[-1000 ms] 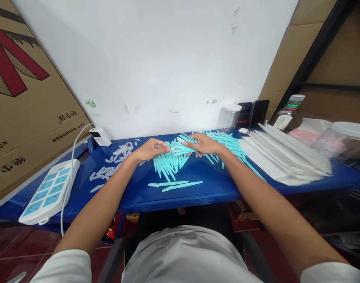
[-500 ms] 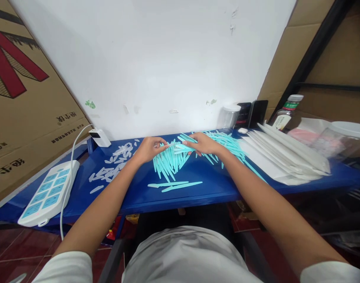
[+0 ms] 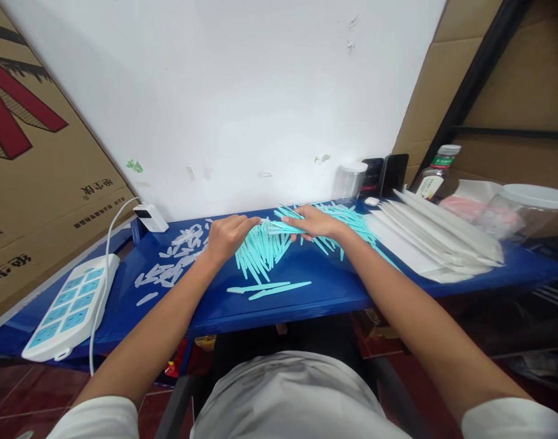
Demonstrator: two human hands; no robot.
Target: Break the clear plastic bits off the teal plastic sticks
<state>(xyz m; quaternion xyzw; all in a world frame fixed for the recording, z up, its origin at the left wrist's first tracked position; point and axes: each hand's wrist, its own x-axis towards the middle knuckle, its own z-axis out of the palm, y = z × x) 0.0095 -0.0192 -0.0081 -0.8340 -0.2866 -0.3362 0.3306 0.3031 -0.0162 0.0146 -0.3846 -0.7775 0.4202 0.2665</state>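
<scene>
My right hand (image 3: 316, 222) is closed around a small bundle of turquoise eyebrow razors (image 3: 285, 227), their ends pointing left. My left hand (image 3: 230, 235) is in a pinch just left of that bundle, thumb and fingertips close to the razor ends; whatever it grips is hidden. Below and between the hands, a fanned pile of turquoise razors (image 3: 258, 253) lies on the blue table (image 3: 205, 308). Another heap of razors (image 3: 352, 221) spreads behind and right of my right hand. Two loose razors (image 3: 269, 289) lie nearer the front edge. Small translucent covers (image 3: 171, 259) are scattered left of my left hand.
A white power strip (image 3: 72, 305) with a cable and a white charger (image 3: 150, 217) are at left. On the right are white padded envelopes (image 3: 447, 241), a clear jar (image 3: 353, 182), two dark phones (image 3: 393, 174), a bottle (image 3: 436, 172) and a larger tub (image 3: 525, 213). A white wall (image 3: 242, 91) rises behind.
My left hand has turned, its back now facing up and its fingers closed by the razor ends. My right hand still holds the bundle, the thumb shifted over it. The view has shifted slightly.
</scene>
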